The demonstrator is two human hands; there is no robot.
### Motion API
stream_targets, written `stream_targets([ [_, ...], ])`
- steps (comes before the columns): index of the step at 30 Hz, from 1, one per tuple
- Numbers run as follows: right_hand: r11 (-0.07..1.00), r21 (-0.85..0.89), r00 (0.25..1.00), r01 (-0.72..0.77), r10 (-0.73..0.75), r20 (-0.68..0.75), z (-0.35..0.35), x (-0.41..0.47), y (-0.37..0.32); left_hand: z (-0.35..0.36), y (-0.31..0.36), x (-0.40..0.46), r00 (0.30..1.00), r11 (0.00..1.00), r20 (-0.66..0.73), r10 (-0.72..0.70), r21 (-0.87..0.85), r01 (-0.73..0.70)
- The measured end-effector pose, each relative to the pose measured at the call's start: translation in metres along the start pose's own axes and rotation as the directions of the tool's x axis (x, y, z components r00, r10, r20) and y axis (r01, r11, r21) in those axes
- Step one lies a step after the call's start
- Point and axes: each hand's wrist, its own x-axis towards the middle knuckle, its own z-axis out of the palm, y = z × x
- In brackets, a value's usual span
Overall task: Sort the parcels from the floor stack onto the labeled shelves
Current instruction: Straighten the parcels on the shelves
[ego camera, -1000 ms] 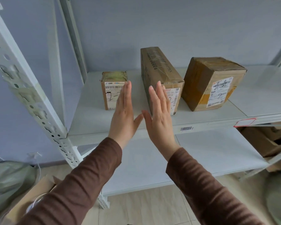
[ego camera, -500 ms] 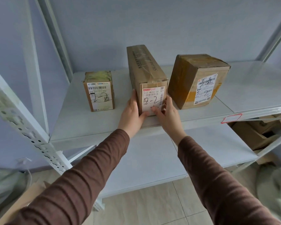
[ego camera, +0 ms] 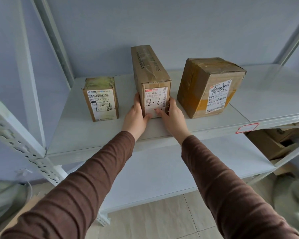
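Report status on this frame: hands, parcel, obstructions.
Left hand and right hand grip the long brown cardboard parcel marked 2-2, standing on the grey metal shelf. Neighbouring parcels stand apart; nothing in the way.

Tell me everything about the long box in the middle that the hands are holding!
The middle box is long, narrow brown cardboard, sealed with clear tape and printed along its top. It stands on the shelf with its length running back toward the wall, between two other boxes and touching neither. Its front end bears a white label with a barcode and a handwritten "2-2". The left hand and right hand hold its sides, thumbs on the label's lower edge.
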Motion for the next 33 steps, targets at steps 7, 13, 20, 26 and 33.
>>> stream_targets([
  [7,1.0,-0.001,1.0,-0.022,0.022,-0.007,0.0,0.004,-0.001,-0.003,0.004,0.005,1.0,1.0,0.021,-0.02,0.003,0.02],
  [13,1.0,-0.002,0.999,-0.02,0.02,-0.04,-0.001,-0.01,-0.003,-0.006,0.01,-0.014,1.0,0.999,-0.003,0.004,0.037,-0.003],
  [20,0.995,-0.103,0.991,0.02,-0.033,-0.128,-0.016,-0.047,-0.004,-0.014,0.031,-0.056,0.994,0.993,-0.03,0.102,0.054,-0.101],
  [26,0.979,-0.196,0.964,0.053,-0.101,-0.245,-0.044,-0.076,0.007,-0.003,0.059,-0.085,0.972,0.969,-0.028,0.235,0.082,-0.232],
  [33,0.972,-0.217,0.901,0.093,-0.175,-0.397,-0.096,-0.07,0.054,0.044,0.103,-0.077,0.978,0.976,0.015,0.209,0.05,-0.21],
])
